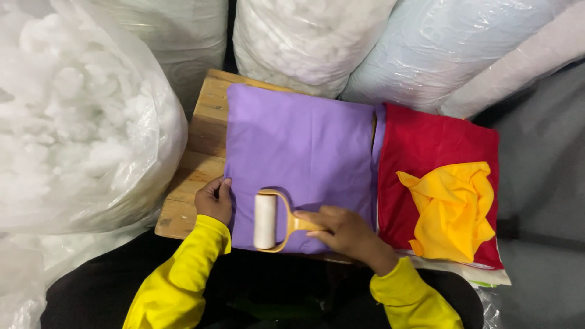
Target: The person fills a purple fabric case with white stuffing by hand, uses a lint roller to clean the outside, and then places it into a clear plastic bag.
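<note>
Hidden or cut off, from my seat:
- Wooden table [194, 163]: mostly under the purple cushion cover [298, 152].
- Roller handle's end: inside my right hand [344, 230].
- Stuffing bags [79, 116], nine to one o'clock: cropped by edges.
- Red cover [426, 143]: partly beneath yellow cloth [451, 210].
</note>
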